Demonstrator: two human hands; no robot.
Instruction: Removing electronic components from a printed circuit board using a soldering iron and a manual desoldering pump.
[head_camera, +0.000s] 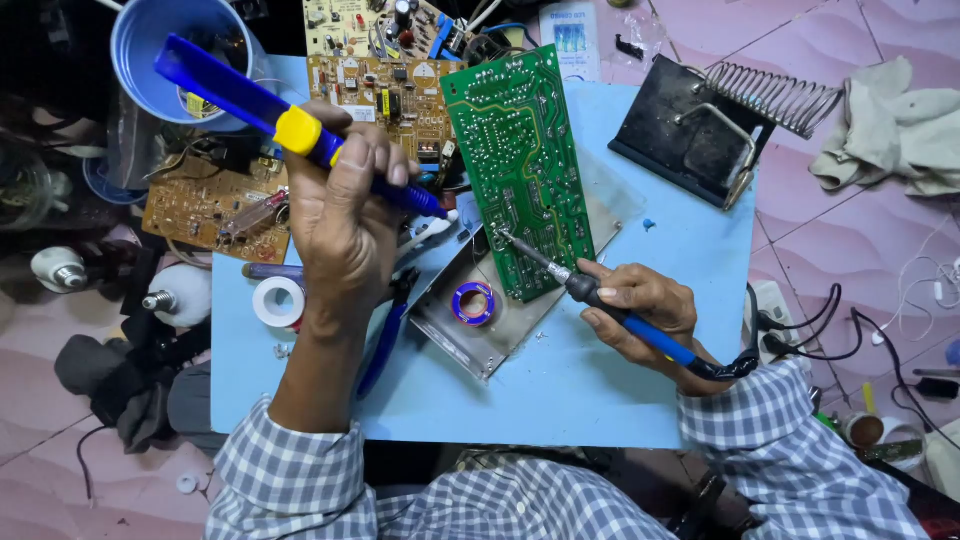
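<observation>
A green circuit board (520, 165) lies solder-side up on a clear plate (480, 345) on the light blue table (560, 390). My right hand (640, 305) grips a blue-handled soldering iron (600, 295) whose tip touches the board's lower left part. My left hand (345, 215) holds a blue and yellow desoldering pump (270, 115), its white nozzle pointing at the board's left edge, close to the iron's tip.
A soldering iron stand (715, 125) with a coil sits at the back right. Brown circuit boards (385, 95) lie behind, a blue bowl (180, 55) at the back left. Tape rolls (278, 300), blue-handled pliers (385, 340) and a solder spool (473, 303) lie nearby. Cables (850, 330) trail on the right floor.
</observation>
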